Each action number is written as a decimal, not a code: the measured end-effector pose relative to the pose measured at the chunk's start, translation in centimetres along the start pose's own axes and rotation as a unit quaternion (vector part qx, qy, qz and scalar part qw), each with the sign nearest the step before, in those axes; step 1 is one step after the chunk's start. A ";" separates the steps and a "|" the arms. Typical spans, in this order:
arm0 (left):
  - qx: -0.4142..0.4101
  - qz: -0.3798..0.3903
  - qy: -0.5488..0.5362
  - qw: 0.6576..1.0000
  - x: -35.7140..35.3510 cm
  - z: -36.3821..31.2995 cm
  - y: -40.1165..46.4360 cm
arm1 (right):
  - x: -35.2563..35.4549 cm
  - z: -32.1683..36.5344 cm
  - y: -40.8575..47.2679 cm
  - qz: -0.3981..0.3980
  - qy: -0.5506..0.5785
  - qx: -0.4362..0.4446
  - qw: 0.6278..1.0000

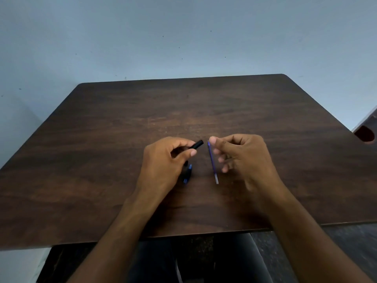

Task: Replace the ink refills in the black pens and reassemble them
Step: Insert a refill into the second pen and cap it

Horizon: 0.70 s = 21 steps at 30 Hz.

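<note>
Dark brown wooden table, grain visible, rounded far corners, fills most of the view. Pale blue-grey wall behind it, dotted with small dark specks. At the right edge, part of another dark piece of furniture with a reddish rounded cut-out. Dark floor below the near table edge, right side.

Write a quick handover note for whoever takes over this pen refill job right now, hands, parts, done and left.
Left hand grips the black pen barrel, open end toward the right.
Right hand pinches the ink refill near its top, beside the barrel, not yet inserted.
Black and blue pen parts lie on the table by the left hand.
Left: slide refill in, reassemble.
</note>
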State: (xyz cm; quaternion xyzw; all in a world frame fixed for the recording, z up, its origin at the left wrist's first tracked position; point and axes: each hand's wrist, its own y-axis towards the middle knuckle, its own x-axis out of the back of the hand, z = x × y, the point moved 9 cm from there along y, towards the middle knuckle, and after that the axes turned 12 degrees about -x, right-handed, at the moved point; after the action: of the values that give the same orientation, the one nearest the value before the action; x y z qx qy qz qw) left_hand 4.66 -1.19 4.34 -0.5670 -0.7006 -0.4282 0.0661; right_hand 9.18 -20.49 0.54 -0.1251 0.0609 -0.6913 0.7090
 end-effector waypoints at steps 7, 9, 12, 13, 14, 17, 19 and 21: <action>-0.072 -0.013 0.080 0.994 0.1 0.1 0.4 | -1.0 0.3 1.3 -0.074 -0.366 -0.001 0.928; -0.079 -0.022 0.084 0.993 0.1 0.2 0.4 | -1.8 0.1 2.2 -0.076 -0.426 -0.017 0.901; -0.072 -0.029 0.079 0.994 0.3 0.5 0.2 | -2.4 -0.4 3.2 -0.080 -0.502 -0.071 0.858; -0.070 -0.031 0.074 0.994 0.3 0.6 0.1 | -2.6 -0.3 3.5 -0.083 -0.513 -0.082 0.850; -0.069 -0.035 0.066 0.995 0.4 0.7 0.0 | -2.6 -0.4 3.6 -0.086 -0.521 -0.092 0.844; -0.067 -0.052 0.035 0.996 0.6 0.7 -0.2 | -2.6 -0.3 3.8 -0.075 -0.528 -0.118 0.837; -0.070 -0.057 0.034 0.995 0.8 0.6 -0.3 | -2.8 -0.3 3.7 -0.052 -0.509 -0.132 0.849; -0.074 -0.060 0.040 0.995 1.0 0.5 -0.4 | -3.1 -0.2 3.4 -0.036 -0.510 -0.132 0.849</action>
State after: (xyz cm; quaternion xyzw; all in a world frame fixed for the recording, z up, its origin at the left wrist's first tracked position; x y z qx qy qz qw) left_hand 4.18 -0.11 4.39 -0.5094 -0.6969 -0.5041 0.0261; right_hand 12.30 -17.39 -0.80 -0.5547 -0.2232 -0.5407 0.5917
